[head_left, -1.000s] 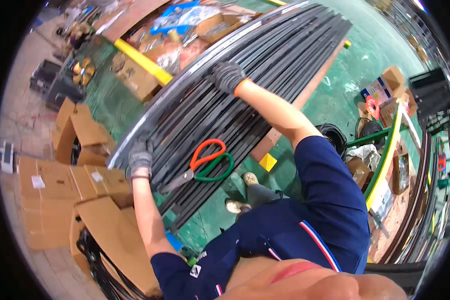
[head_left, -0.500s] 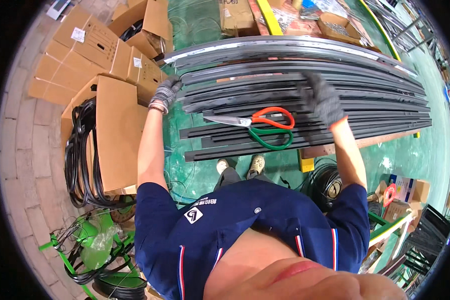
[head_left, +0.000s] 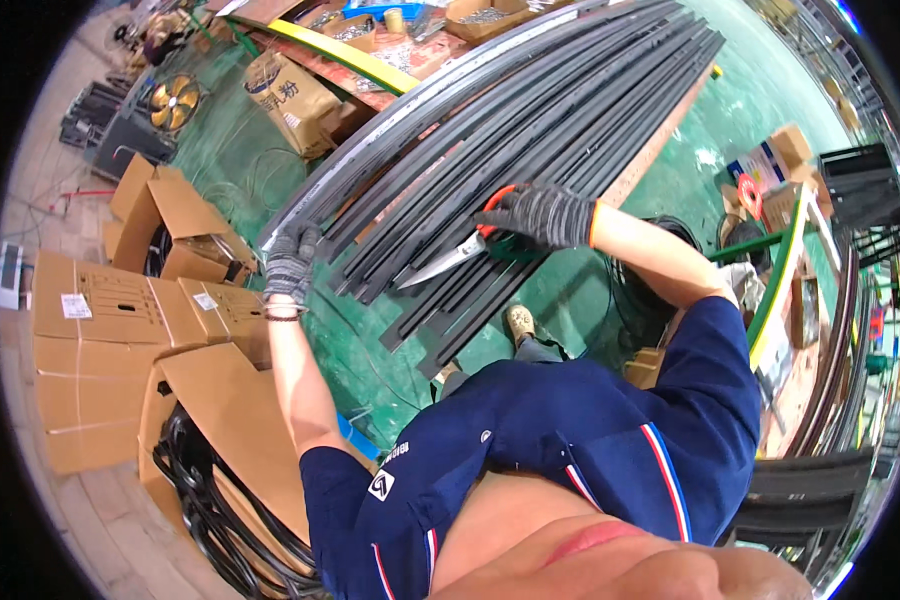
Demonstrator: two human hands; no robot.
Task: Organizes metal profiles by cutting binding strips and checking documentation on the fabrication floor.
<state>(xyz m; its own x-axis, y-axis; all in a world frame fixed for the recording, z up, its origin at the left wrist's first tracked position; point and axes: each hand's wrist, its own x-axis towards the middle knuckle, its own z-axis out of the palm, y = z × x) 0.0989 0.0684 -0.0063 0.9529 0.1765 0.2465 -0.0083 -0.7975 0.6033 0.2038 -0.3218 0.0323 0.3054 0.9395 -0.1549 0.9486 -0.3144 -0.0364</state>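
Scissors [head_left: 458, 255], orange-and-green-handled: grasped in our right hand [head_left: 548, 215]. Strips [head_left: 590, 110], black: our left hand [head_left: 291, 262] at their ends; its grip we cannot tell.

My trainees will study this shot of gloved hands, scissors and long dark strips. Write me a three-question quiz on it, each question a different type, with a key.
1. Multiple choice. Where is the right hand?
A) inside an open carton
B) at the handle end of the scissors
C) on the fan

2. True or false: The scissors point toward the person's right.

3. Fill in the blank: The left hand is at the ____ of the long dark strips, not along their middle.

Key:
1. B
2. False; they point toward the person's left.
3. ends
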